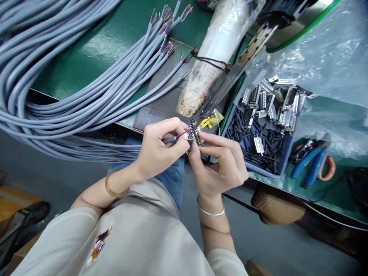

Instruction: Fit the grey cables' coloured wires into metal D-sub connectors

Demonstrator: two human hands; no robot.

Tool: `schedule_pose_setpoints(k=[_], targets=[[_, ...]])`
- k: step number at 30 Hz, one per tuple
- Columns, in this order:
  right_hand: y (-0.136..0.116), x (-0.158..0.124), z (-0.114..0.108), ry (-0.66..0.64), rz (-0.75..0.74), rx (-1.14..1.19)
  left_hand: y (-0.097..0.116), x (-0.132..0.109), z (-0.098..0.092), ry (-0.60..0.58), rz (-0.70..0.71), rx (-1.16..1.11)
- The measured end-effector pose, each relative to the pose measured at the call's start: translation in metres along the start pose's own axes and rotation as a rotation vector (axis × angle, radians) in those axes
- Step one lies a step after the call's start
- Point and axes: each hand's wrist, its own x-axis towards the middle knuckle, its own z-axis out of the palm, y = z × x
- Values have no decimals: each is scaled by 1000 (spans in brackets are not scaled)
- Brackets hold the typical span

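My left hand (162, 147) is closed around the end of a grey cable (170, 140), whose thin red and green wires poke out between the fingertips. Facing it, my right hand (220, 159) pinches a metal D-sub connector (195, 132) between thumb and fingers. The wire ends meet the connector's pin side; whether any are fixed there I cannot tell. Just beyond the connector is the dark tip of a soldering iron (211, 101), mounted at a slant, with a yellow tag (212, 120) close by.
Many grey cables (115, 88) with stripped ends sweep in from the left. A wrapped white roll (212, 50) stands behind my hands. To the right, a blue bin (276, 172) holds connectors (270, 99) and black sleeves (241, 138). Beyond it lie blue-handled pliers (313, 161).
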Motion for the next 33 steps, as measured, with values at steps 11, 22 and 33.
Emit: schedule_pose_setpoints(k=[11, 22, 33], targets=[[3, -7, 1, -40, -65, 5, -1, 1, -2, -4, -77, -23], [2, -11, -3, -50, 14, 27, -4, -5, -8, -33, -113, -65], [2, -9, -1, -14, 62, 83, -8, -5, -9, -43, -213, -185]])
